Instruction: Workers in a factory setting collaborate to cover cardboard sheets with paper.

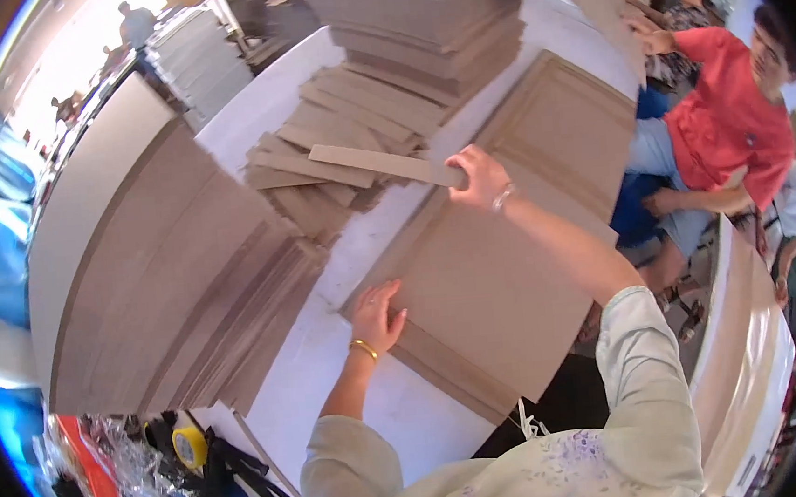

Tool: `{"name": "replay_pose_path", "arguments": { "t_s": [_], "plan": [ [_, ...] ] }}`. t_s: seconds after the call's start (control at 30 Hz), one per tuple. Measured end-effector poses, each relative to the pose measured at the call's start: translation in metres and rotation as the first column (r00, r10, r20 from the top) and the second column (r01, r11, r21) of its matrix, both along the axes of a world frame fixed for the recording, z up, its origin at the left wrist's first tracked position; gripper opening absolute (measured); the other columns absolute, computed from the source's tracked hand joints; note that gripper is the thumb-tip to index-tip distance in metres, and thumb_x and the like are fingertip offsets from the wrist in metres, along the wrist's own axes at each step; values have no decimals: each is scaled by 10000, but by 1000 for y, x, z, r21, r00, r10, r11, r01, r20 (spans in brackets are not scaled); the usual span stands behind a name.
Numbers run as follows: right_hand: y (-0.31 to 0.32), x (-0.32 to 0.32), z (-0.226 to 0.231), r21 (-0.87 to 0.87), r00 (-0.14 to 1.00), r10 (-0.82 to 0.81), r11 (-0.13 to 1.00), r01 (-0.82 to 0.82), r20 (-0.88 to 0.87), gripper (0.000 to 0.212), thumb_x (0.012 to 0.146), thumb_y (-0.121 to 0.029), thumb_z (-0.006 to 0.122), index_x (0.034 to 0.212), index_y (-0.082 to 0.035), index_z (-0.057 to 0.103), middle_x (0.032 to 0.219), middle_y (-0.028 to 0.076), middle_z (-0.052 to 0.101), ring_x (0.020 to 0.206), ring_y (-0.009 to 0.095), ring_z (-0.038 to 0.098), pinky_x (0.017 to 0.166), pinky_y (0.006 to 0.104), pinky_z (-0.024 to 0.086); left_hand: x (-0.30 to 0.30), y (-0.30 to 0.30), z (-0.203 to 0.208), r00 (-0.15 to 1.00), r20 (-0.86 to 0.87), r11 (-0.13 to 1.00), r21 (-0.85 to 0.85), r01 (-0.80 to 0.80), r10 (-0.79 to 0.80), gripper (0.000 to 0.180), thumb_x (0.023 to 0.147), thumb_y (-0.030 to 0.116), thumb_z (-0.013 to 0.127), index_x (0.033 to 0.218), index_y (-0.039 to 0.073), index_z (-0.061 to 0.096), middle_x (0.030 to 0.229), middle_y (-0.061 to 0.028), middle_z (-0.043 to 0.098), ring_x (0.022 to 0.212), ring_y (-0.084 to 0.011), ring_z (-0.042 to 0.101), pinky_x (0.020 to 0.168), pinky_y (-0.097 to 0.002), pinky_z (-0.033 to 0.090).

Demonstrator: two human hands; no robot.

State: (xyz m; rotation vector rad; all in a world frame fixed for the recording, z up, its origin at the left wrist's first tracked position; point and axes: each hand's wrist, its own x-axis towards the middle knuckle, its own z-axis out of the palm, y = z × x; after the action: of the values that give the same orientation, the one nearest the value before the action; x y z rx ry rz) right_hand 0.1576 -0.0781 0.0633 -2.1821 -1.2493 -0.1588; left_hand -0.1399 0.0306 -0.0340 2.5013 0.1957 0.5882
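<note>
A large brown cardboard sheet with folded borders lies flat on the white table in front of me. My left hand rests on its left edge, fingers spread. In my right hand is one end of a narrow cardboard strip, held over the far part of the sheet and pointing left. Beyond it lies a loose pile of similar cardboard strips. The underside of the strip and my right fingertips are partly hidden.
Tall stacks of cardboard sheets stand on the left and at the back. A person in a red shirt sits at the right of the table. Yellow tape and plastic bags lie at lower left.
</note>
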Motion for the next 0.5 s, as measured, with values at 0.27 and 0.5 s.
{"name": "replay_pose_path", "arguments": {
  "t_s": [0.27, 0.5],
  "plan": [
    [-253, 76, -13, 95, 946, -301, 945, 313, -120, 455, 652, -191, 677, 1078, -75, 565, 928, 111, 557, 826, 218, 546, 726, 321, 477, 0, -7, 14, 999, -37, 994, 108, -9, 13, 456, 758, 166, 598, 1183, 64, 466, 1199, -75, 532, 1116, -253, 485, 1002, -420, 300],
    [-357, 104, -82, -53, 929, -312, 950, 308, -200, 402, 630, -100, 662, 1024, -63, 596, 887, 77, 511, 767, 183, 520, 676, 276, 457, 10, -15, 18, 996, -87, 988, 154, -1, 15, 468, 742, 178, 610, 1172, 56, 471, 1200, -83, 531, 1098, -269, 485, 993, -422, 291]
  ]
}}
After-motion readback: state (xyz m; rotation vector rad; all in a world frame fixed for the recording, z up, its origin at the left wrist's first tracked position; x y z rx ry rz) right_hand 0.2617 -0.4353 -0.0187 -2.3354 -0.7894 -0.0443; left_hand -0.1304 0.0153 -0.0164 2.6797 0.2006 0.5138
